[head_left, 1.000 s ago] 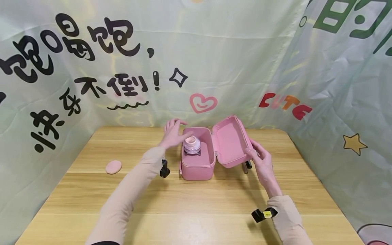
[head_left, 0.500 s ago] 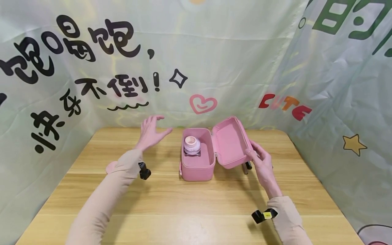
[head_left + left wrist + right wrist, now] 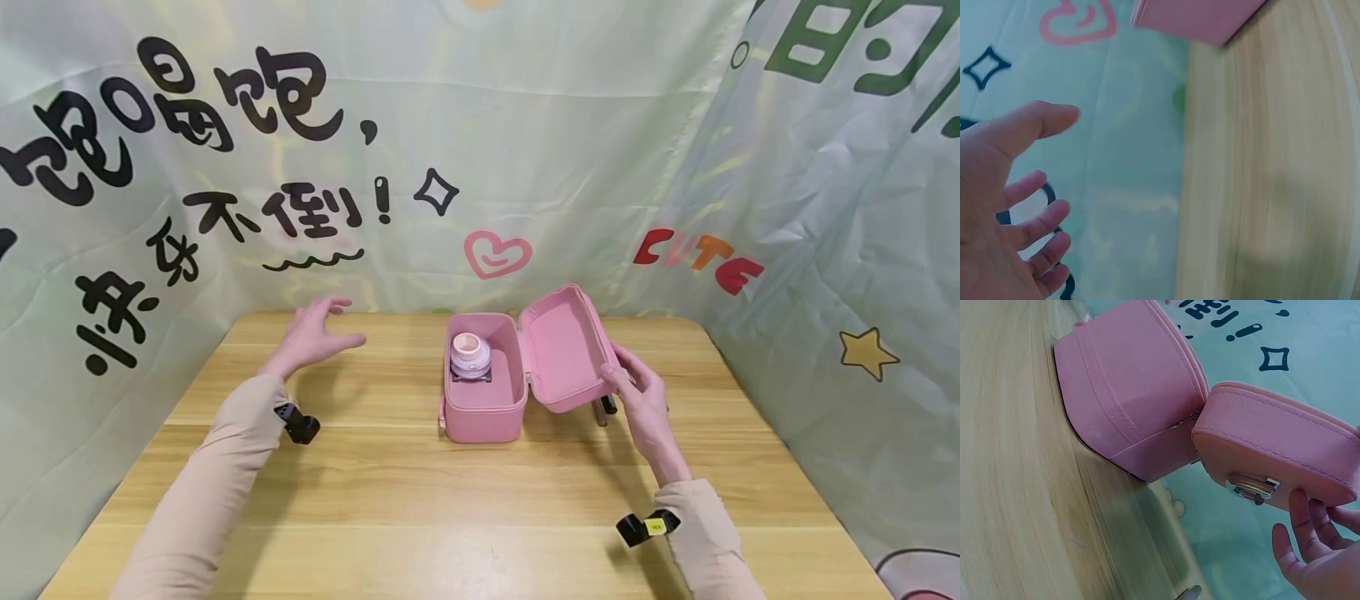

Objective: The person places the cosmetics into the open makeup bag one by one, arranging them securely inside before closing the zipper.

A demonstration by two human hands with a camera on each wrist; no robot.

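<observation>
My right hand (image 3: 641,408) grips the edge of the raised lid (image 3: 566,350) of a pink case (image 3: 483,425). In the right wrist view, the fingers touch the lid's outer face near a metal buckle (image 3: 1254,487). Inside the case, at its left, is a small clear-and-lilac jar (image 3: 471,358) with a pale pink top. A dark flat piece (image 3: 480,377) shows under it. My left hand (image 3: 307,342) is well left of the case, above the table, with fingers spread and nothing in them.
A brown stick (image 3: 600,410) and a black one (image 3: 609,404) lie partly hidden under the lid. The wooden table (image 3: 450,517) ends at a printed cloth (image 3: 570,167) behind and at the sides.
My left hand has moved from over the case leftward, away from it. The round pink pad on the left is now hidden by the left sleeve. My right hand and the lid have stayed put.
</observation>
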